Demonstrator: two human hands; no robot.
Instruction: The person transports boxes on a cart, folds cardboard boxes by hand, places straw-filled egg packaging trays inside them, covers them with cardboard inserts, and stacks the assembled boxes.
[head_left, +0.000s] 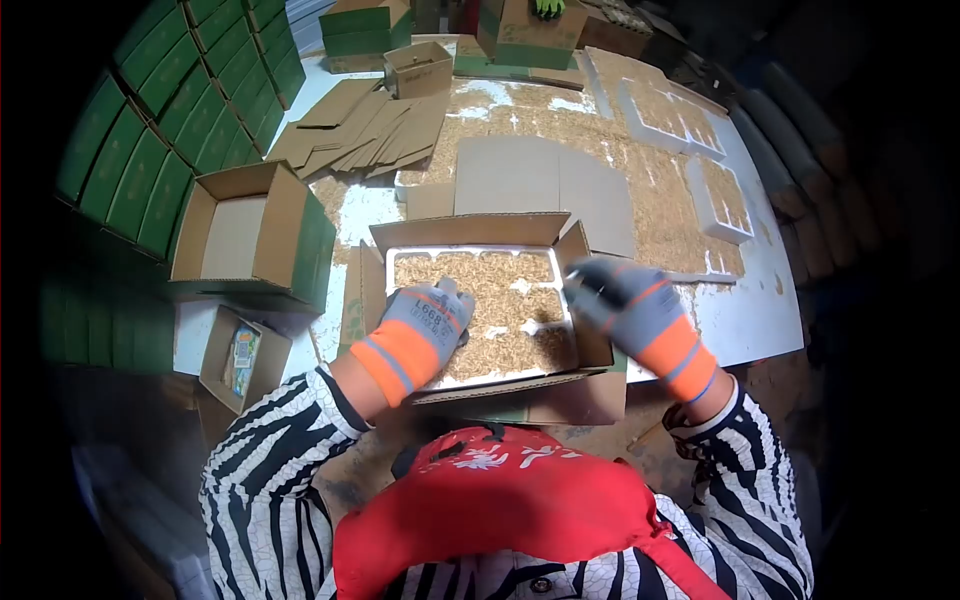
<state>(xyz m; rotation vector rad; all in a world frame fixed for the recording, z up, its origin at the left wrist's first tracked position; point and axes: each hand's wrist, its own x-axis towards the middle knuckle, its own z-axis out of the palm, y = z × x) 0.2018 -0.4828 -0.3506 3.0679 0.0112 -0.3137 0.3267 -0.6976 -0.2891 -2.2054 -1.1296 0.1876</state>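
An open cardboard box stands at the middle of the table's near side. Inside it lies a white tray filled with brownish shavings. My left hand, in a grey and orange glove, rests on the tray's left part with its fingers curled down; what they hold, if anything, is hidden. Over the box's right wall is my right hand, in a matching glove. Its fingers are blurred by motion, and a dark patch shows at them that I cannot make out.
Left stand an open green box, a small box with packets and stacked green boxes. Flat cardboard pieces lie behind. Filled white trays are at the right back; a green glove shows at the far edge.
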